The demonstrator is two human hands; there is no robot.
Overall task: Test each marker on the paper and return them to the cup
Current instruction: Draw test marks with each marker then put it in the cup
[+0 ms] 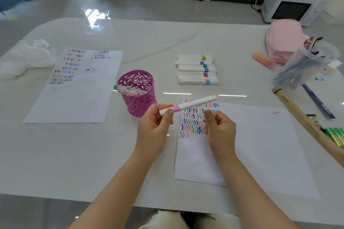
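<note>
Marker (188, 105) with a pink band sits capped and tilted in the left hand (155, 128), pinched near its lower end between thumb and fingers, its far end raised over the top of the paper (260, 145). The right hand (219, 129) hovers just beside it, fingers curled loosely and holding nothing, apart from the barrel. Under both hands the paper carries several rows of coloured squiggles in its upper left part, with one lone pink mark near the far right corner; most of the sheet is blank. Just left of the hands stands the purple cup (137, 98), with about three markers (126, 90) already leaning inside. Beyond the paper, a row of markers (197, 69) lies side by side on the table (74, 154), roughly ten of them. My reading: a few are tested and returned, this one looks due for the cup, and the row remains to do.
</note>
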